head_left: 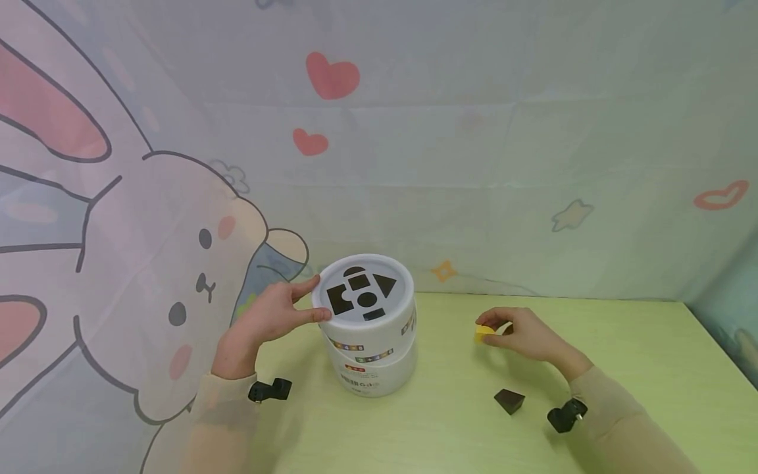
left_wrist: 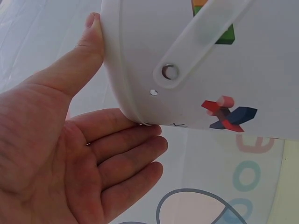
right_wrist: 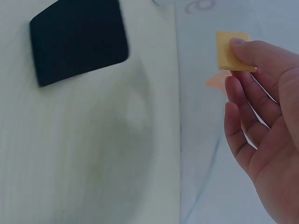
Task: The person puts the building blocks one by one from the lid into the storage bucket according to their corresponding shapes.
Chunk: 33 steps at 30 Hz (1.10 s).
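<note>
A white bucket (head_left: 376, 368) stands upright on the table, its lid (head_left: 391, 308) pierced with several shaped holes, among them a triangle, a circle and squares. My left hand (head_left: 270, 316) touches the lid's edge on the left side, thumb and forefinger spread apart along it. Seen from the left wrist, that hand (left_wrist: 84, 135) has its fingers nearly straight against the bucket (left_wrist: 140, 42). To the bucket's right, my right hand (head_left: 529, 334) pinches a small yellow block (head_left: 481, 332) between thumb and fingers. The same yellow block (right_wrist: 226, 58) looks flat and square-edged in the right wrist view.
A dark angular block (head_left: 509, 401) lies on the table (head_left: 438, 421) nearer to me than the right hand. Behind the table hangs a printed cloth (head_left: 444, 131) with a rabbit and hearts. The bucket has a pale swing handle (left_wrist: 191, 46) on its side.
</note>
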Available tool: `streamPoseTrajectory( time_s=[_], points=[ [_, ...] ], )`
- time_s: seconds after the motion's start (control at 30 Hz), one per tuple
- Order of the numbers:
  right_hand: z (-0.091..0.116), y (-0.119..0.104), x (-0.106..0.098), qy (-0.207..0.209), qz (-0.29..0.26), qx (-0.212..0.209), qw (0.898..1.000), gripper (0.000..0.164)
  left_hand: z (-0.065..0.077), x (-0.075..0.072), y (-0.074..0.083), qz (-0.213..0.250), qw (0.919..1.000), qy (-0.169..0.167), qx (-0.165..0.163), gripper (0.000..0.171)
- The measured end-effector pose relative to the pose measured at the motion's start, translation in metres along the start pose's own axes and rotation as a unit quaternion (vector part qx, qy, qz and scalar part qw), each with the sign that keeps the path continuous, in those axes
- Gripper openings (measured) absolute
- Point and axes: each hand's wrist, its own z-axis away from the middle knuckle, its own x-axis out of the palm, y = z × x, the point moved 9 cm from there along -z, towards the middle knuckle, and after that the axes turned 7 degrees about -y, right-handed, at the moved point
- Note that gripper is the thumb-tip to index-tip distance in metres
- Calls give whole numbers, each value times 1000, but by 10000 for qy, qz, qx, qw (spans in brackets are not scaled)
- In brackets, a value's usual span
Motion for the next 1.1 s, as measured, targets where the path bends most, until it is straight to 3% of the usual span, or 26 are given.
streamPoseTrajectory(
  time_s=[0.47,0.8,1.1],
  points=[
    [-9,-32,-18,379,27,-346,9987,23,-1,-1,2,12,10000,-4,29,94],
    [-19,-53,-23,601,-70,-311,9977,30,0,0,0,67,10000,-37,-31,95],
    [-30,-79,-29,936,-230,-332,9948,23,2,0,0,84,9999,-49,-69,94]
  ],
)
